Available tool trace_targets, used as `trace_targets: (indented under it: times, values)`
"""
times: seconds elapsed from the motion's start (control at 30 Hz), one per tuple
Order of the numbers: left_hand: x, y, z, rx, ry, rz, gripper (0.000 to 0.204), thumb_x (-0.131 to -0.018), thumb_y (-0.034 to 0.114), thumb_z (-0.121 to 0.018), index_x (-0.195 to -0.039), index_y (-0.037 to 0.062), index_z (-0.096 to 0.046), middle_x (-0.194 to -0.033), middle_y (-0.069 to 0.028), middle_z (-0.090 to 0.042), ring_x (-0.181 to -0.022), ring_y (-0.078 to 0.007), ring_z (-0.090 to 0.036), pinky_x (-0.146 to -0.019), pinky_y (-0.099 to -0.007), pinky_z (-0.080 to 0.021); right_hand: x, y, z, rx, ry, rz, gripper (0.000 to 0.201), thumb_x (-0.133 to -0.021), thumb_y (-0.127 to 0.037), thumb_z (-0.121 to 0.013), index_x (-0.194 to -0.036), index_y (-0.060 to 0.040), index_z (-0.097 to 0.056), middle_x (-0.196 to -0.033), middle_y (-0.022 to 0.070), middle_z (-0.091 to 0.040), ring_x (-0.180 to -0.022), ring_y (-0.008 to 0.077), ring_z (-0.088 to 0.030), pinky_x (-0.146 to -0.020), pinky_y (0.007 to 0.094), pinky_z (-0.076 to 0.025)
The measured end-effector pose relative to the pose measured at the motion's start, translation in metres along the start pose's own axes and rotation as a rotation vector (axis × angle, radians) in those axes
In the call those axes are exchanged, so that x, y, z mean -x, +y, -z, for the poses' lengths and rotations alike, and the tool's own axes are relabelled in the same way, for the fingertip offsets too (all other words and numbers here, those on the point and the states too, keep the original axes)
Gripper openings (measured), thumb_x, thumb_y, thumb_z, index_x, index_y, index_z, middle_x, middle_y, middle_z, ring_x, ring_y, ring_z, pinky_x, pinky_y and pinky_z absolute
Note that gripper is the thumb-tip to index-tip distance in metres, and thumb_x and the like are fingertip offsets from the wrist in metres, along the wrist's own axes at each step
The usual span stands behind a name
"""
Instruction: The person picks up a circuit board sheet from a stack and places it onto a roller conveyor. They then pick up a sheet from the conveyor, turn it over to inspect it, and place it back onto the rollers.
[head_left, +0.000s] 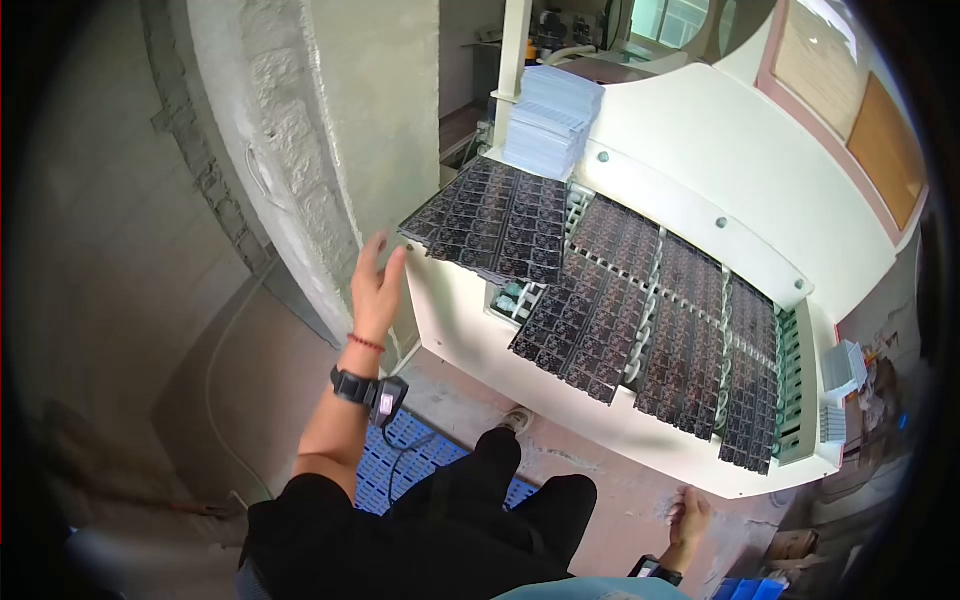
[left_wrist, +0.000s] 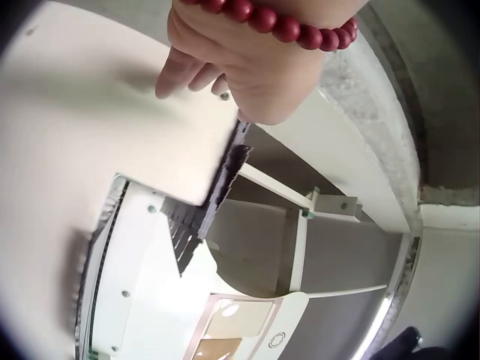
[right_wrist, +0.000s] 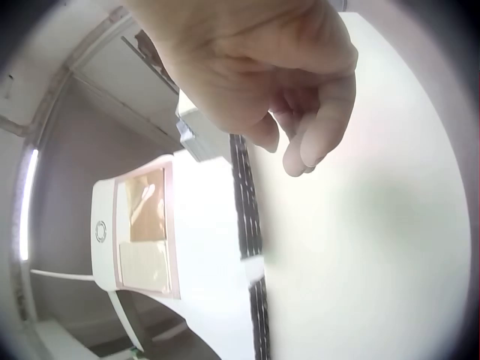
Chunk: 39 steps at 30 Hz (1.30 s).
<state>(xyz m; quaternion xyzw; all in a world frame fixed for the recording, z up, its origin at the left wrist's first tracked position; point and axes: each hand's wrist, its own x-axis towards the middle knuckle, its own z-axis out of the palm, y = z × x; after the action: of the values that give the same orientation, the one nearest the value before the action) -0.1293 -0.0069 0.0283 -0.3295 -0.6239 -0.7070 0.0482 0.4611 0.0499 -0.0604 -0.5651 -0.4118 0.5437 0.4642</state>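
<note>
My left hand [head_left: 378,290] is by the left corner of a stack of dark, grid-patterned sheets [head_left: 495,215], fingers fairly straight, holding nothing. In the left wrist view the hand [left_wrist: 240,71] hangs over the machine's pale front, near the edge of the dark sheets [left_wrist: 225,176]. Lower right, my right hand [head_left: 690,515] is held below the machine's front edge, its fingers loosely curled around nothing. The right wrist view shows that hand [right_wrist: 277,82] in front of the pale panel. More dark sheets [head_left: 580,325] lie in rows on the machine's conveyor.
White chain links [head_left: 645,325] run between the rows on the white machine [head_left: 700,130]. A pile of pale blue trays [head_left: 548,120] stands behind the stack. A concrete pillar [head_left: 290,150] rises at left. Blue slatted matting [head_left: 410,450] lies on the floor.
</note>
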Motion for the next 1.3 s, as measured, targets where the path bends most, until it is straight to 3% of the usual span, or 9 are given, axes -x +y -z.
trace_targets:
  times: [0.07, 0.17, 0.4, 0.63, 1.0, 1.1, 1.17, 1.2, 1.3]
  values:
    - [-0.016, 0.02, -0.004, -0.352, -0.026, -0.242, 0.048, -0.086, 0.033, -0.053, -0.112, -0.0064, -0.049, -0.106, -0.0226, -0.056, -0.099, -0.0327, -0.054, -0.075, -0.038, -0.048, 0.01, -0.022, -0.036, 0.028, -0.12, 0.035, 0.023, -0.087, -0.019, -0.054, -0.082, 0.0025, -0.058, -0.061, 0.0089, -0.058, -0.039, 0.0131, -0.051, -0.033, 0.0221, -0.04]
    - [-0.03, 0.045, -0.001, -0.552, -0.338, -0.007, 0.05, -0.086, 0.037, -0.05, -0.11, -0.0061, -0.051, -0.103, -0.0245, -0.056, -0.096, -0.0368, -0.053, -0.073, -0.0388, -0.046, 0.014, -0.058, -0.088, 0.098, -0.331, 0.097, 0.025, -0.087, -0.019, -0.054, -0.084, 0.0056, -0.057, -0.062, 0.0106, -0.057, -0.041, 0.0142, -0.052, -0.035, 0.023, -0.043]
    - [-0.012, 0.041, 0.003, -0.794, -0.134, -0.521, 0.052, -0.083, 0.043, -0.051, -0.103, -0.0057, -0.055, -0.107, -0.0243, -0.055, -0.104, -0.0389, -0.05, -0.083, -0.0402, -0.043, -0.008, -0.148, -0.217, 0.274, -0.652, 0.251, 0.03, -0.086, -0.022, -0.055, -0.094, 0.007, -0.057, -0.074, 0.0116, -0.06, -0.056, 0.0157, -0.057, -0.046, 0.0247, -0.049]
    - [0.005, 0.055, 0.008, -0.766, -0.222, -0.584, 0.054, -0.081, 0.044, -0.054, -0.109, -0.0027, -0.055, -0.117, -0.025, -0.049, -0.114, -0.0401, -0.043, -0.092, -0.0423, -0.038, -0.044, -0.181, -0.35, 0.276, -0.619, 0.281, 0.036, -0.085, -0.023, -0.057, -0.103, 0.0087, -0.055, -0.084, 0.0122, -0.06, -0.064, 0.0172, -0.059, -0.049, 0.0247, -0.052]
    - [0.037, 0.063, 0.007, -0.557, -0.28, -0.581, 0.051, -0.08, 0.036, -0.059, -0.112, -0.004, -0.053, -0.121, -0.0258, -0.046, -0.115, -0.0397, -0.043, -0.093, -0.0416, -0.038, -0.029, -0.151, -0.353, -0.011, -0.646, 0.151, 0.018, -0.085, -0.011, -0.055, -0.091, 0.0059, -0.056, -0.069, 0.0028, -0.053, -0.051, 0.0094, -0.053, -0.043, 0.0222, -0.051]
    - [0.066, 0.07, 0.009, -0.242, -0.361, -0.432, 0.048, -0.084, 0.032, -0.056, -0.112, -0.0061, -0.051, -0.117, -0.0239, -0.049, -0.112, -0.0381, -0.045, -0.092, -0.0406, -0.039, -0.011, -0.132, -0.314, -0.184, -0.618, 0.168, 0.015, -0.085, -0.009, -0.055, -0.091, 0.0037, -0.057, -0.072, 0.0015, -0.054, -0.056, 0.009, -0.054, -0.043, 0.023, -0.051]
    - [0.092, 0.068, 0.005, 0.457, -0.538, 0.282, 0.04, -0.091, 0.026, -0.045, -0.114, -0.0072, -0.047, -0.118, -0.019, -0.049, -0.11, -0.0316, -0.049, -0.092, -0.0422, -0.041, 0.002, -0.115, -0.284, -0.233, -0.561, 0.175, 0.011, -0.084, -0.008, -0.055, -0.089, 0.0018, -0.057, -0.072, -0.0002, -0.052, -0.057, 0.0071, -0.051, -0.043, 0.021, -0.048]
    - [0.103, 0.062, 0.004, 0.458, -0.552, 0.29, 0.04, -0.091, 0.026, -0.045, -0.114, -0.0072, -0.047, -0.118, -0.019, -0.049, -0.11, -0.0316, -0.049, -0.092, -0.0422, -0.041, 0.008, -0.103, -0.269, -0.283, -0.51, 0.188, 0.007, -0.084, -0.007, -0.055, -0.086, -0.0002, -0.057, -0.072, -0.002, -0.051, -0.058, 0.0053, -0.048, -0.044, 0.019, -0.044]
    - [0.13, 0.047, -0.003, 1.27, -0.939, 0.808, 0.037, -0.095, 0.02, -0.033, -0.119, -0.0065, -0.042, -0.119, -0.015, -0.048, -0.109, -0.0268, -0.05, -0.092, -0.0475, -0.042, 0.012, -0.053, -0.224, -0.31, -0.455, 0.421, 0.003, -0.084, -0.004, -0.054, -0.081, -0.0043, -0.054, -0.071, -0.0027, -0.05, -0.06, 0.0058, -0.045, -0.057, 0.018, -0.039]
